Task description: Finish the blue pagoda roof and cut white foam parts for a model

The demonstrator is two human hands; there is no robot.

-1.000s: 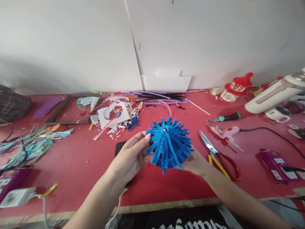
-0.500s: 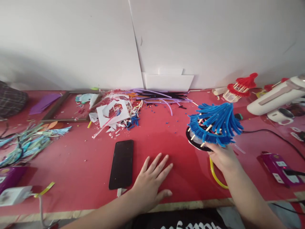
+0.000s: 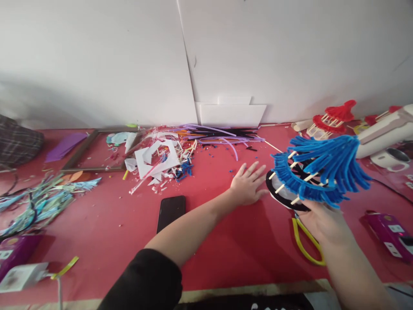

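Observation:
My right hand (image 3: 325, 219) grips a small pavilion model (image 3: 332, 168) from below. It has a blue two-tier roof of fuzzy pipe cleaners, pale wooden sticks between the tiers and a black ring base, and it is held up and tilted; most of my fingers are hidden behind it. My left hand (image 3: 248, 184) lies palm down on the red table (image 3: 226, 241), fingers spread, just left of the model and holding nothing. Under the right hand lies a yellow-handled tool (image 3: 303, 247), its other end hidden. A black phone (image 3: 170, 211) rests partly behind my left forearm.
Paper scraps (image 3: 158, 159) and blue clippings lie beside a pile of pipe cleaners (image 3: 222, 133) along the wall. At the right stand a red-roofed model (image 3: 334, 118), a mug (image 3: 390, 158), a white bottle (image 3: 383, 129) and a purple power strip (image 3: 390, 234). An empty wooden frame (image 3: 77, 153) is left.
My left hand has slid forward and right across the table, toward the model. My right hand has raised the model and brought it closer, to the right.

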